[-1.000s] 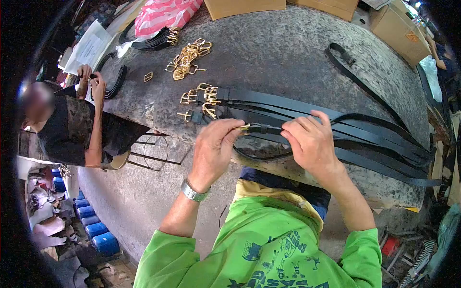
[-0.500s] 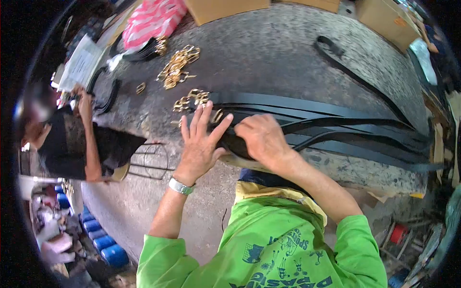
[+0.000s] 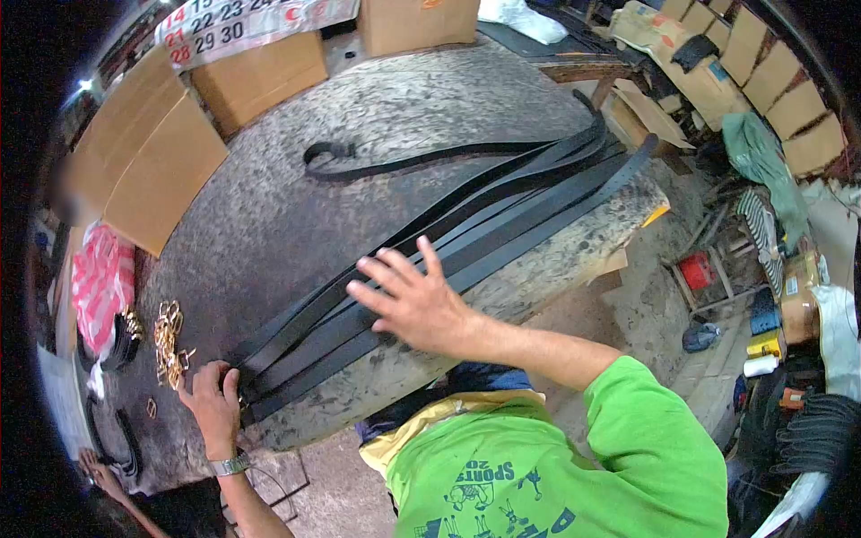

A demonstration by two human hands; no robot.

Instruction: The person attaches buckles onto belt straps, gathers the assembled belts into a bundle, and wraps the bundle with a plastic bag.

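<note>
Several long black belts [image 3: 502,235] lie side by side along the table's near edge, running from lower left to upper right. My right hand [image 3: 417,305] is over the middle of them with its fingers spread, holding nothing. At the belts' lower left end, my left hand [image 3: 213,403] rests with its fingers apart and slightly bent, covering the ends there. Beside it lies a pile of gold buckles [image 3: 169,345], and one loose buckle [image 3: 151,409] sits farther left.
Cardboard boxes [image 3: 166,148] line the far side of the worn table [image 3: 269,206]. A pink-and-white striped bag [image 3: 103,269] and a bundle of black belts [image 3: 121,336] are at the left. Another person's hand [image 3: 103,475] shows at lower left. A stool [image 3: 695,273] stands right of the table.
My view has turned toward the right. My right hand has left the buckle end and moved along the belts, its fingers now spread. My left hand stays by the buckle end.
</note>
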